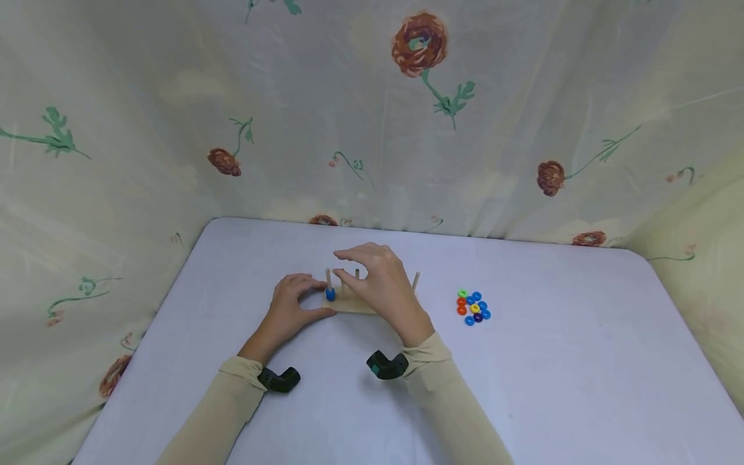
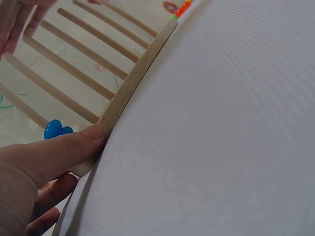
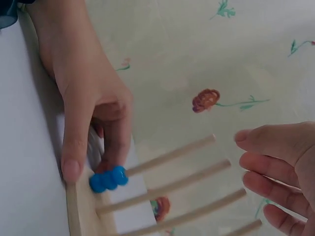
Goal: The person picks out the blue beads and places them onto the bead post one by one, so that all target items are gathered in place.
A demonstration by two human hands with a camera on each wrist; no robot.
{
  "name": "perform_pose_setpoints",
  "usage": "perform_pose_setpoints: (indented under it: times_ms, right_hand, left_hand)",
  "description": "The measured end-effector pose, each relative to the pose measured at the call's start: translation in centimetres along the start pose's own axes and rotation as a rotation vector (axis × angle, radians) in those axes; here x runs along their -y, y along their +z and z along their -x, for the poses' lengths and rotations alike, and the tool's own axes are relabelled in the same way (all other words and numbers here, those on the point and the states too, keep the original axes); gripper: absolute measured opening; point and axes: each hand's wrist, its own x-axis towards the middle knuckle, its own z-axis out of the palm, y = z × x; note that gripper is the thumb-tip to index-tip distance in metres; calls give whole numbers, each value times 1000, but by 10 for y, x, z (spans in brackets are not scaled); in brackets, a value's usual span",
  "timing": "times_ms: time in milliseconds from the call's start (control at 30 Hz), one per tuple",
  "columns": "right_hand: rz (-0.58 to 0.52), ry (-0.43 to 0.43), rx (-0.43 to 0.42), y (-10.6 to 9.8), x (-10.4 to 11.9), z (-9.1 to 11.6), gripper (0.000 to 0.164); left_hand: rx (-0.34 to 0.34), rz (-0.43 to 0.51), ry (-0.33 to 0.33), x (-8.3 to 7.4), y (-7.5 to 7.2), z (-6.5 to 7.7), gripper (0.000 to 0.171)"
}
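A wooden peg rack with a row of upright pegs stands on the table. My left hand grips its left end, thumb along the front edge and fingers behind. Blue beads are stacked low on the leftmost peg, just beside that hand. Over the left part of the rack is my right hand, thumb and fingers apart with nothing between them. In the right wrist view its fingertips are close to the tops of the pegs. This hand hides several pegs from the head view.
Right of the rack lies a cluster of loose beads in blue, orange, yellow, green and purple. The table has a white cover. A flower-patterned curtain hangs behind and along the sides.
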Motion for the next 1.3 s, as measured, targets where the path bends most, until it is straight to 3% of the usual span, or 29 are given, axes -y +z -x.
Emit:
perform_pose_setpoints:
  times_ms: [333, 667, 833, 1300]
  right_hand:
    - [-30, 107, -4, -33, -14, 12, 31]
    - [-18, 107, -83, -69, -45, 37, 30]
    - [11, 145, -104, -86, -63, 54, 29]
    - [123, 307, -27, -117, -104, 95, 30]
  left_hand:
    - [17, -20, -41, 1, 0, 0, 56]
    - [18, -14, -29, 2, 1, -1, 57]
    - [12, -10, -24, 2, 1, 0, 56]
    - [16, -6, -40, 0, 2, 0, 57]
